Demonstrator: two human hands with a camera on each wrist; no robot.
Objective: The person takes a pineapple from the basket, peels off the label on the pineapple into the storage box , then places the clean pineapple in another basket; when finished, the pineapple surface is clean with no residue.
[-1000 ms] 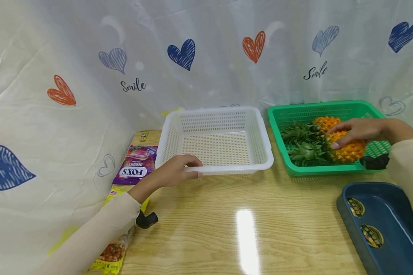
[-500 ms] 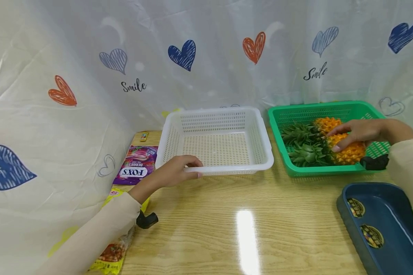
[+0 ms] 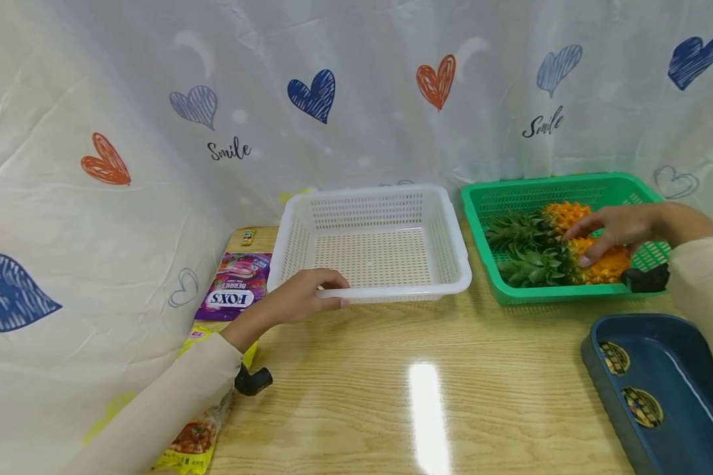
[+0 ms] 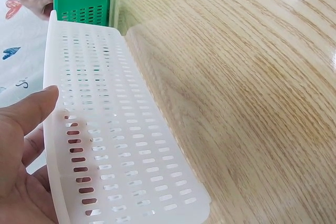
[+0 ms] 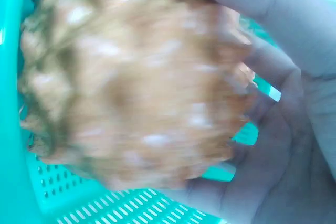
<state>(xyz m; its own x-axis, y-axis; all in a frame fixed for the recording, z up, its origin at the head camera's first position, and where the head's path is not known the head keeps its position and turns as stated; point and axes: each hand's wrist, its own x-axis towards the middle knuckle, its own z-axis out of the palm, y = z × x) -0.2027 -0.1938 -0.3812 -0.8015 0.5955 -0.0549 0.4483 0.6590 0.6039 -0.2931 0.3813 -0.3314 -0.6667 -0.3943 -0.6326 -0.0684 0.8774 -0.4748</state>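
Observation:
My left hand (image 3: 306,293) grips the near rim of a white plastic basket (image 3: 460,284), fingers over the inside. In the left wrist view, the thumb (image 4: 39,109) lies against the rim of the basket's slotted wall (image 4: 121,129). Over at the right, my right hand (image 3: 632,227) holds the nearer of two small orange pineapples (image 3: 609,265) in a green basket (image 3: 513,298). The right wrist view has this pineapple (image 5: 142,87) blurred, thumb on one side and fingers curled round the other. Behind it lies the second pineapple (image 3: 564,216); both leafy crowns point left.
A dark blue tray (image 3: 620,409) with two round stickers stands at the front right, partly under the right sleeve. Left of the white basket lie a purple candy bag (image 3: 232,284) and a tiny yellow packet (image 3: 248,236). A yellow food bag (image 3: 193,442) sits beneath the left forearm.
The right hand and the nearer pineapple have shifted slightly to the right and toward the near side of the green basket. The left hand and white basket stay put.

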